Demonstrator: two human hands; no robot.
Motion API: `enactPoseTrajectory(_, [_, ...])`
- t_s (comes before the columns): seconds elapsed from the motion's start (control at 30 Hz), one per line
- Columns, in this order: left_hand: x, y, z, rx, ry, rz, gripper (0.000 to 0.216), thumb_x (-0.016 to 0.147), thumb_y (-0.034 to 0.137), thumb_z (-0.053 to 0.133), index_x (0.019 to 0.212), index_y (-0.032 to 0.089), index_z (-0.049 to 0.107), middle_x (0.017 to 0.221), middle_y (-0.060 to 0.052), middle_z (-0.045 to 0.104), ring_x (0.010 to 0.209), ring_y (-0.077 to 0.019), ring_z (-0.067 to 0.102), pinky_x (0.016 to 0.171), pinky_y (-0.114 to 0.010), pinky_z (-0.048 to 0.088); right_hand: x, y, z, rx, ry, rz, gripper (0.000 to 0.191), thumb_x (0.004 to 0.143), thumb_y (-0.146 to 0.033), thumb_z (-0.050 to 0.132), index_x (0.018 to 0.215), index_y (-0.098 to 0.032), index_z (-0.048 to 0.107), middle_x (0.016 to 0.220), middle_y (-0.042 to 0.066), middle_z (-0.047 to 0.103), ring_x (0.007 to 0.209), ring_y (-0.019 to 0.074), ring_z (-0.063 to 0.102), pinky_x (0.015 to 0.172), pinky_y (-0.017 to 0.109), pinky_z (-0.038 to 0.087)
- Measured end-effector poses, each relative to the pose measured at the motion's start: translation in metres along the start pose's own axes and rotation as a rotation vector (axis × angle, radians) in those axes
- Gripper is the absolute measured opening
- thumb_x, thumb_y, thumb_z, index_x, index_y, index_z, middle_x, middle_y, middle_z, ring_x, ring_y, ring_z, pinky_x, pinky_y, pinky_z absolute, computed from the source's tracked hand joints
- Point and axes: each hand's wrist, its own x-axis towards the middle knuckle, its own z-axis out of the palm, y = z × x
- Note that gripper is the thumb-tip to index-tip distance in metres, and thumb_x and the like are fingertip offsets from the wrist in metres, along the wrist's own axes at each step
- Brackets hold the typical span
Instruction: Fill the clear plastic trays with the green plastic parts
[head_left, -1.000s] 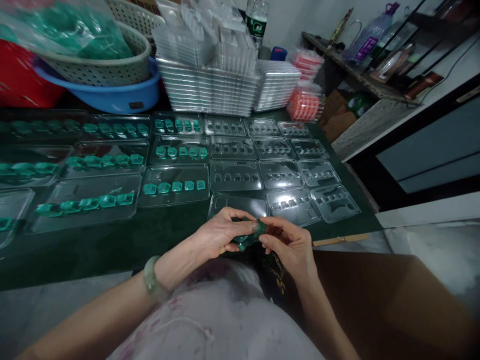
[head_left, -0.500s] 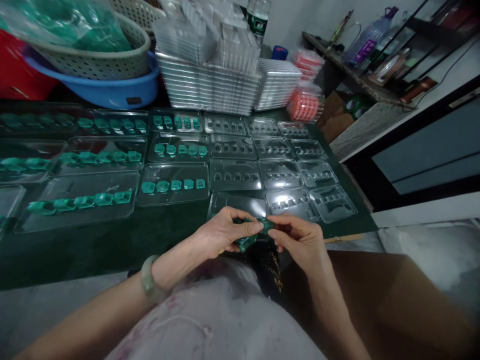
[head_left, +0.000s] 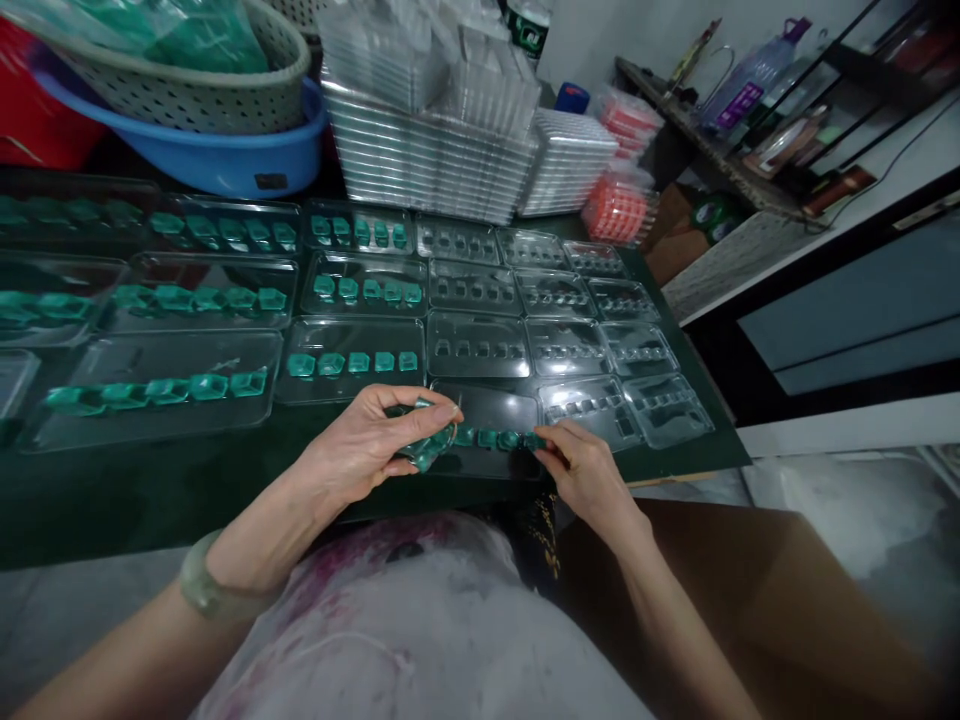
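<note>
My left hand (head_left: pixel 367 450) is closed around a small bunch of green pieces (head_left: pixel 424 452) over the near edge of a clear plastic tray (head_left: pixel 499 405). My right hand (head_left: pixel 583 472) pinches the right end of a row of green pieces (head_left: pixel 495 438) that lies in that tray. The two hands are a short way apart at the front of the dark green table (head_left: pixel 187 490). A pale green bangle (head_left: pixel 199 590) is on my left wrist.
Several clear trays cover the table: those on the left hold rows of green pieces (head_left: pixel 349 363), those on the right (head_left: pixel 566 347) show bare slots. Behind stand stacks of clear trays (head_left: pixel 427 150), a blue basin (head_left: pixel 217 165) with a basket, red packs (head_left: pixel 619 205) and a cluttered shelf (head_left: pixel 750 130).
Both hands moved forward from my lap to the nearest tray and drew apart. A row of green pieces now lies in that tray between them.
</note>
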Motion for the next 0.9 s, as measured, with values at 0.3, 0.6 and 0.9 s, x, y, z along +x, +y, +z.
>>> enactPoseTrajectory(0.3, [0.001,-0.005,-0.003,-0.021,-0.004,-0.026,0.031,0.059,0.046,0.063,0.075,0.018,0.063,0.087,-0.007,0.061,0.070,-0.0148,0.053,0.046,-0.019,0.038,0.004,0.000,0.001,-0.007,-0.078,-0.068,0.027,0.080,-0.013,0.041,0.102,-0.018,0.055,0.080,0.004,0.052,0.069,0.0129,0.051,0.063,0.026,0.042])
enactPoseTrajectory(0.6, [0.006,-0.013,-0.002,-0.044,-0.022,-0.066,0.035,0.057,0.047,0.064,0.079,0.019,0.063,0.085,-0.005,0.061,0.069,-0.0138,0.053,0.047,-0.019,0.038,0.008,-0.005,-0.002,-0.078,-0.130,-0.096,0.030,0.078,-0.010,0.041,0.102,-0.019,0.056,0.082,0.004,0.054,0.070,0.0128,0.053,0.063,0.025,0.041])
enactPoseTrajectory(0.9, [0.005,-0.013,-0.003,-0.057,-0.045,-0.077,0.035,0.058,0.045,0.064,0.082,0.018,0.064,0.086,-0.006,0.060,0.068,-0.0134,0.051,0.047,-0.020,0.037,0.014,-0.008,-0.002,-0.196,-0.252,-0.124,0.026,0.080,-0.008,0.039,0.097,-0.018,0.055,0.081,0.004,0.051,0.067,0.0114,0.051,0.061,0.024,0.039])
